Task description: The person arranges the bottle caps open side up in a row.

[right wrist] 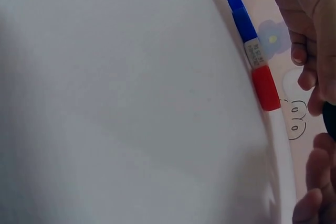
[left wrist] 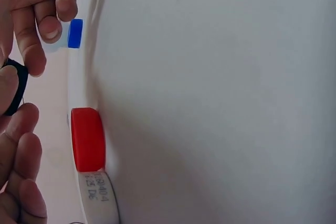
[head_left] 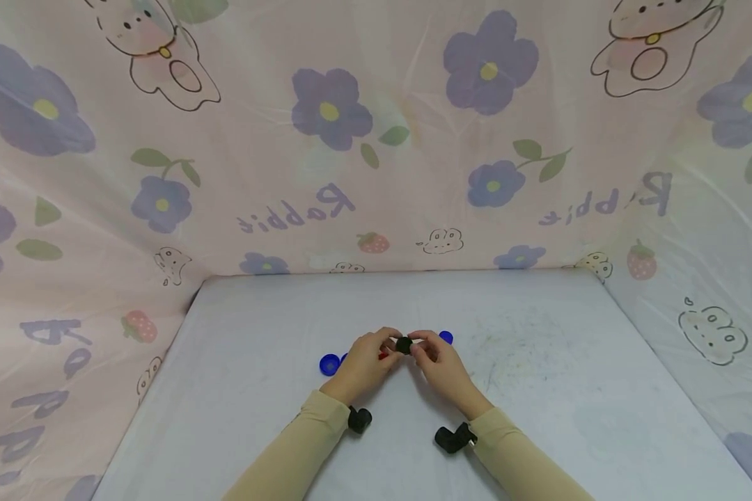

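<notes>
A small round black cap (head_left: 404, 345) is held up between the fingertips of both hands. The left hand (head_left: 365, 360) pinches it from the left, and the right hand (head_left: 441, 363) from the right. In the left wrist view part of the black cap (left wrist: 17, 85) shows between thumb and fingers; in the right wrist view only its edge (right wrist: 329, 120) shows. Below the hands a red cap (left wrist: 88, 140) stands beside a white cap (left wrist: 98, 198) with printed marks. The left hand mostly covers the red cap in the head view.
Two blue caps, one lying plainly in view (head_left: 329, 364) and one partly hidden (head_left: 344, 358), are left of the left hand. Another blue cap (head_left: 445, 337) lies just beyond the right hand. Patterned cloth (head_left: 413, 174) hangs behind and beside the white table (head_left: 551, 390).
</notes>
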The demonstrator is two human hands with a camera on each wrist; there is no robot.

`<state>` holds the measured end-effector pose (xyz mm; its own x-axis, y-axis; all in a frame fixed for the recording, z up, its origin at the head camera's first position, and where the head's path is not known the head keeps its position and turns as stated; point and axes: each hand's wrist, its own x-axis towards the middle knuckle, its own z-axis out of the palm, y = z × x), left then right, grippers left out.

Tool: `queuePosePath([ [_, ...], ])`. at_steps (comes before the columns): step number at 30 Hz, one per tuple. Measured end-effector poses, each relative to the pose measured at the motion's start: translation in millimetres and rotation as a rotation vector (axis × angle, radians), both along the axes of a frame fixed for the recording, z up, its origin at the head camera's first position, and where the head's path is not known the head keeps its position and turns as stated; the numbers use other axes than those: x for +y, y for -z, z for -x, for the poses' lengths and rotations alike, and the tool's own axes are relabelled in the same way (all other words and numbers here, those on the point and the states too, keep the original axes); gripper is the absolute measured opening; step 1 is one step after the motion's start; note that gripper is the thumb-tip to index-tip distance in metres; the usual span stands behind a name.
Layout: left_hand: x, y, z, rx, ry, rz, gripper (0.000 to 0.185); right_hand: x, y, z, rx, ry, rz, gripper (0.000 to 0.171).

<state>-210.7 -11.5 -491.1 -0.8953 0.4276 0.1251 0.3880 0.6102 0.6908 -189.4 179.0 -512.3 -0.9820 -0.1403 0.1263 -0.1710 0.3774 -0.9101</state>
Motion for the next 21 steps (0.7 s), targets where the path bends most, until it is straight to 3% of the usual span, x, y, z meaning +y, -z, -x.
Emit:
queuePosePath([
  [9, -2.8, 5.6, 2.9, 0.075, 0.015, 0.124, 0.032, 2.0, 4.8, -0.1, -0.014, -0.081, -0.127, 0.035],
  [14, -3.1, 6.5, 1.7, 0.108, 0.019, 0.191, 0.031, 0.0, 4.4, -1.6, 0.004, -0.051, -0.233, 0.033],
  [21, -3.0, 6.0, -1.1, 0.092, 0.014, 0.250, 0.029, -2.9, 2.2, -2.6, 0.010, -0.019, -0.350, 0.029],
])
